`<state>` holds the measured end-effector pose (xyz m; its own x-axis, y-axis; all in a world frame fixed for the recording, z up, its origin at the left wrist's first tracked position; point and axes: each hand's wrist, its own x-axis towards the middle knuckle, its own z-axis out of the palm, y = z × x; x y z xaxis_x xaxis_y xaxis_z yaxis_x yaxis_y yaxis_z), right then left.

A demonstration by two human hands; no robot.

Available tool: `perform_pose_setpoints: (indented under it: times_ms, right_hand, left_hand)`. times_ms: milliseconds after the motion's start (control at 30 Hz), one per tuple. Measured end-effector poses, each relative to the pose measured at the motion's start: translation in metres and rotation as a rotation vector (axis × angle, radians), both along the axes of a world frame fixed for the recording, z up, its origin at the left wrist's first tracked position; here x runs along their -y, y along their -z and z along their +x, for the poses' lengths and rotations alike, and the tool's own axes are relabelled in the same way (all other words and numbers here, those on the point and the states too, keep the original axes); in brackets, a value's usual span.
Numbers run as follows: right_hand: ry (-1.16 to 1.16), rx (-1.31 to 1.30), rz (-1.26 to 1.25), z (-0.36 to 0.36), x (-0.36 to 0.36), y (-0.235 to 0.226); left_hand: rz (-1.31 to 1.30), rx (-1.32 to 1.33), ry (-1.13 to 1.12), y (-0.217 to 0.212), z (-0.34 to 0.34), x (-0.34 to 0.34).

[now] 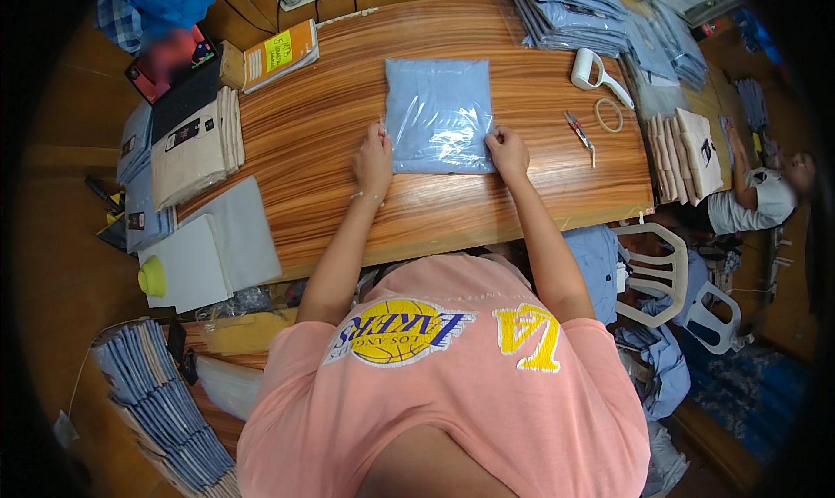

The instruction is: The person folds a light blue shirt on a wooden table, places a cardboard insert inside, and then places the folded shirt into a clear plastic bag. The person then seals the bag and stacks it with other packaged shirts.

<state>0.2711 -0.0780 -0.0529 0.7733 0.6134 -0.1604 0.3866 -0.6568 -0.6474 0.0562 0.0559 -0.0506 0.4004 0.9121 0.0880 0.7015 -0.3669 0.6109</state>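
Note:
A folded light-blue garment in a clear plastic bag [439, 115] lies flat on the striped wooden table [322, 106]. My left hand [374, 160] pinches the bag's left edge. On the opposite side, my right hand [508, 153] has its fingers closed on the bag's right edge, near the lower corner. Light glares off the plastic over the garment's lower half. To the right of the bag lie small snips [579, 134], a tape ring [608, 115] and a white-handled lint roller [600, 76].
Bagged blue garments [570, 15] are stacked at the far right. Beige folded garments stand at the left [198, 141] and right [683, 154] edges. An orange notebook [280, 56] lies far left, white sheets [187, 259] near left. A white plastic chair [652, 272] and another person [757, 198] are at the right.

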Motion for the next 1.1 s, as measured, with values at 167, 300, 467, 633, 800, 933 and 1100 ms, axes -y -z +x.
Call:
perform_pose_setpoints:
  times_ms: [167,300,467,633,800,933,1100]
  right_hand:
    - [0.001,0.145,-0.004,-0.009,0.000,0.003]
    - [-0.074,0.366,0.104,-0.018,0.002,0.006]
    - [-0.147,0.428,-0.031,-0.021,0.004,0.000]
    - [-0.109,0.617,-0.005,-0.018,0.016,0.005]
    - [-0.095,0.669,-0.048,-0.021,0.019,0.028]
    - [-0.175,0.550,-0.212,-0.025,0.023,0.011]
    - [-0.155,0.491,-0.173,-0.022,0.036,0.009]
  left_hand:
    - [0.104,-0.053,0.062,0.002,0.002,0.000]
    - [0.127,-0.071,0.100,0.009,0.001,-0.002]
    - [0.124,-0.290,0.091,-0.004,-0.002,-0.002]
    - [0.303,-0.261,0.031,0.014,-0.002,-0.003]
    - [0.285,-0.334,0.033,0.022,-0.010,-0.007]
    - [0.130,-0.357,0.011,0.024,-0.011,-0.007]
    - [0.037,-0.353,0.093,0.008,-0.003,0.005]
